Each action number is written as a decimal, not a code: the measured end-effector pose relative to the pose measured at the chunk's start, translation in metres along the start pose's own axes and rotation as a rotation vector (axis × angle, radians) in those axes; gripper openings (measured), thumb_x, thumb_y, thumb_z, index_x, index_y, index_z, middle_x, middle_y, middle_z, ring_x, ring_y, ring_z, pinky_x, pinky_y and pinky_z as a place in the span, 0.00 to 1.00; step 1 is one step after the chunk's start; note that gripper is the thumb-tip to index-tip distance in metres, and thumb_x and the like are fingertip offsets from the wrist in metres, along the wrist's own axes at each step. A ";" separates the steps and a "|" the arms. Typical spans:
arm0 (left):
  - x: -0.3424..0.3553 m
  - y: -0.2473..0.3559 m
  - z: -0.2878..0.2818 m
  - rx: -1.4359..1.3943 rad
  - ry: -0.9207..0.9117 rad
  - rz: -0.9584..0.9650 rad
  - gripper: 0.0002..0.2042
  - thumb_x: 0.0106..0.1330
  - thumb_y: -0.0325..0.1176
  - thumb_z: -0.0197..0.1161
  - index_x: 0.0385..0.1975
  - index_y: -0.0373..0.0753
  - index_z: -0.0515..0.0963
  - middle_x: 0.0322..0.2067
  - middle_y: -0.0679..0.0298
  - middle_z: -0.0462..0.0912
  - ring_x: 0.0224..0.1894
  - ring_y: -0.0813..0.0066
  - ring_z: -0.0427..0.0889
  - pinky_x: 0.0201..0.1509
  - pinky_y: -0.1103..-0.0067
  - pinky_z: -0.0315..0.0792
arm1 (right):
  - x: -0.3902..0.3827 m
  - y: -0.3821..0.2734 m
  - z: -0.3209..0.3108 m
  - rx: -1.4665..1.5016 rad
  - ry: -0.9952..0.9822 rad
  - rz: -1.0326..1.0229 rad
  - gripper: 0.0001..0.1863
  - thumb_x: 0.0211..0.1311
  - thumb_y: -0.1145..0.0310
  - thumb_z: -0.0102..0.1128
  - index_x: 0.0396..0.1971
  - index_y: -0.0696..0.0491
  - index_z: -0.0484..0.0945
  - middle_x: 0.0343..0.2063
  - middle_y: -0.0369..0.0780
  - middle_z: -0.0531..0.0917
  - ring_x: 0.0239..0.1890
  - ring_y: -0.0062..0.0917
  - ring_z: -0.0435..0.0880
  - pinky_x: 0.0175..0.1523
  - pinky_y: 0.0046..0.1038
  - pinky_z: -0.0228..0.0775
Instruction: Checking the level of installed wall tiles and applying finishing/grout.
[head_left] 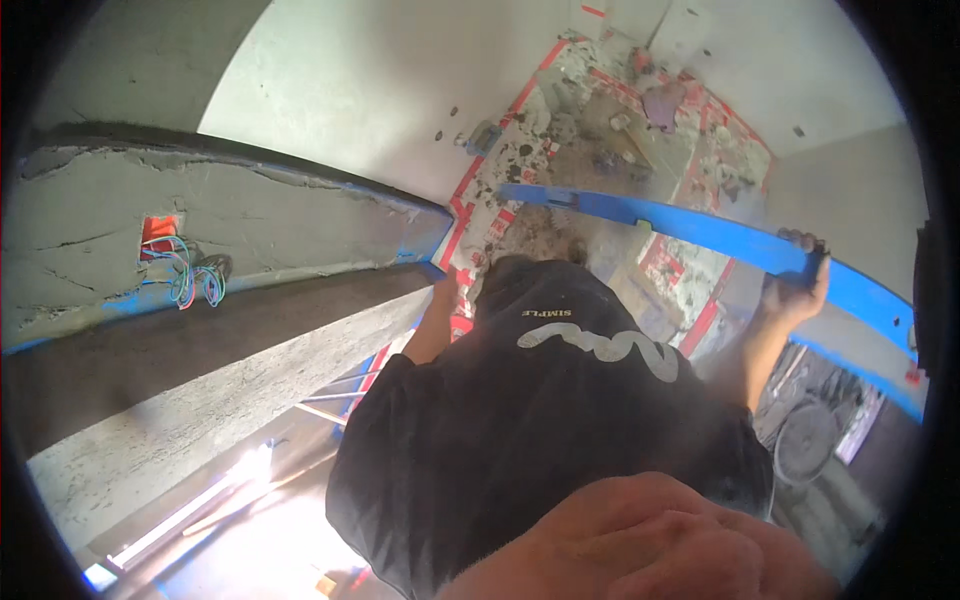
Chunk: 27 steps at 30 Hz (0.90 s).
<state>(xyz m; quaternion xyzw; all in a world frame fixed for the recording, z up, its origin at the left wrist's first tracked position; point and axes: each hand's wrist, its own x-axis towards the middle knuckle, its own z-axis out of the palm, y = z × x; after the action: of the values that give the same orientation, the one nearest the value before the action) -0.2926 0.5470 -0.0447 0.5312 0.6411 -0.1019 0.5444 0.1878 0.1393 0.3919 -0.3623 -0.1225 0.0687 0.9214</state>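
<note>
A long blue spirit level [700, 232] stretches across the right half of the view, its narrow far end over the littered floor. My right hand [803, 282] is closed around it, with the fingers over its upper edge. Near the end corner of a grey plastered ledge [300, 225], my left hand [442, 295] shows only in part beside my black shirt, and its fingers are hidden. Blue tape marks the ledge's corner.
An orange electrical box [160, 235] with loose coloured wires [195, 280] is set into the plaster at left. Red-taped floor covering [500, 225] carries debris. A round grey object [805, 440] stands at lower right. Pale walls [350, 100] rise behind.
</note>
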 end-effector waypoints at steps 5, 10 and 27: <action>-0.020 0.190 0.027 -1.160 -0.170 -0.169 0.57 0.52 0.85 0.49 0.66 0.35 0.67 0.52 0.50 0.80 0.52 0.55 0.80 0.54 0.59 0.76 | 0.154 -0.001 -0.001 0.210 -0.066 0.191 0.15 0.69 0.61 0.56 0.41 0.60 0.77 0.36 0.47 0.80 0.44 0.41 0.76 0.59 0.46 0.66; -0.067 0.298 0.013 -1.729 -0.246 0.366 0.50 0.54 0.82 0.51 0.66 0.44 0.67 0.64 0.59 0.73 0.65 0.59 0.72 0.64 0.62 0.71 | 0.302 0.063 -0.028 0.180 0.090 0.290 0.16 0.70 0.62 0.56 0.41 0.64 0.76 0.35 0.50 0.80 0.41 0.43 0.78 0.57 0.47 0.70; -0.003 0.482 -0.061 -1.566 0.540 0.361 0.21 0.74 0.50 0.60 0.55 0.40 0.73 0.44 0.61 0.84 0.44 0.65 0.85 0.48 0.64 0.81 | 0.537 0.594 0.226 -0.465 -0.082 0.708 0.23 0.70 0.48 0.58 0.48 0.53 0.78 0.42 0.40 0.84 0.41 0.32 0.85 0.44 0.36 0.81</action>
<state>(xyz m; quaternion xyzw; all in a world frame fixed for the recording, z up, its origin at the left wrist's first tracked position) 0.0526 0.7891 0.1970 0.1010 0.5400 0.5903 0.5914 0.6188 0.8347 0.2400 -0.5772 -0.0393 0.3659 0.7290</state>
